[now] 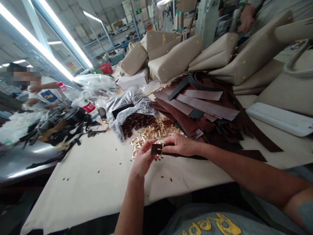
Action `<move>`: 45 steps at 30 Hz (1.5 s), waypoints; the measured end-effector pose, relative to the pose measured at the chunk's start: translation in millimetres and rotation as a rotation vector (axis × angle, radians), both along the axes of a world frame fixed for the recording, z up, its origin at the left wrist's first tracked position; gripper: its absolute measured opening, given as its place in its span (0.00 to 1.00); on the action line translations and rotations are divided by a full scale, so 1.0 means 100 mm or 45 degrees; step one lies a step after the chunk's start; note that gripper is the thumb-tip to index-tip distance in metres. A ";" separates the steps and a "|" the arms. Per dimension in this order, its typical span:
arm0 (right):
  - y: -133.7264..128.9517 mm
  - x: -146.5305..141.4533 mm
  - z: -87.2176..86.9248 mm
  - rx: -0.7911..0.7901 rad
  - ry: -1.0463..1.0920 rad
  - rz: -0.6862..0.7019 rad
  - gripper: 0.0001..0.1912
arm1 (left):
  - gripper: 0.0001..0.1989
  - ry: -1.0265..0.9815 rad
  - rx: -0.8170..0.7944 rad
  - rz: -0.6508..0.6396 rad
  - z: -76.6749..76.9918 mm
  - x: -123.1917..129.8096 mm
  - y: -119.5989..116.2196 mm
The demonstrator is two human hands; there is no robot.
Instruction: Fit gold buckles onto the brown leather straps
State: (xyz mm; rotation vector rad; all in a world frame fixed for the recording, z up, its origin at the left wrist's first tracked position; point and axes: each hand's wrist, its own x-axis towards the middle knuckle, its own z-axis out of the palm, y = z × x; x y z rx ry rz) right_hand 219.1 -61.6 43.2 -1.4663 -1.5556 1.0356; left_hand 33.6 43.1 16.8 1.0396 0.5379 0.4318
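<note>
A dark brown leather strap (pixel 156 149) with a gold buckle (pixel 160 149) on its end is held above the table between both hands. My left hand (pixel 143 158) is closed, pinching the strap's short end at the buckle's left side. My right hand (pixel 180 145) grips the strap just right of the buckle, fingers pressed together. The strap's length runs off to the right beneath my right forearm. Just behind my hands lies a heap of loose gold buckles (pixel 160 131). Small brown leather loops (pixel 137 123) spill from a clear plastic bag (pixel 127 99) beyond them.
Brown and black leather straps (pixel 200 107) are stacked at the right. Beige handbags (pixel 176 60) line the back, near a white flat object (pixel 281 119). Dark scraps (pixel 73 125) lie at left on the cloth-covered table (pixel 93 192). A person (pixel 46 89) is at the far left, another's hand (pixel 246 18) upper right.
</note>
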 end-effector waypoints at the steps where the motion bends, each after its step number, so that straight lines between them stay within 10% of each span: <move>1: 0.00 0.00 0.00 -0.046 0.020 -0.011 0.20 | 0.22 -0.015 -0.011 0.043 0.00 0.00 0.01; 6: -0.06 0.02 0.12 -0.297 0.182 0.076 0.18 | 0.23 -0.048 -0.088 0.193 0.05 0.01 0.02; 11: -0.15 0.09 0.61 -0.335 -0.413 0.136 0.14 | 0.24 -0.012 -0.080 -0.055 0.05 -0.05 0.02; 17: 0.04 0.00 1.19 -0.091 -1.170 0.338 0.08 | 0.17 0.061 0.172 -0.344 0.03 -0.11 -0.03; 23: 0.51 -0.20 1.35 0.474 -1.544 0.404 0.08 | 0.17 0.039 0.393 -0.083 -0.01 -0.07 -0.01; 27: 0.62 -0.09 1.16 0.825 -1.304 0.003 0.08 | 0.16 0.052 0.291 0.230 -0.11 0.00 0.04; 31: 0.38 0.04 0.61 0.492 -0.790 -0.374 0.10 | 0.15 0.052 0.280 0.372 -0.16 0.07 0.06; 37: 0.17 -0.11 -0.15 0.145 0.105 -0.106 0.20 | 0.15 0.061 0.340 0.304 -0.23 0.12 -0.01; 45: 0.23 -0.20 -0.32 0.010 1.115 -0.096 0.26 | 0.15 0.159 0.385 0.221 -0.30 0.17 -0.08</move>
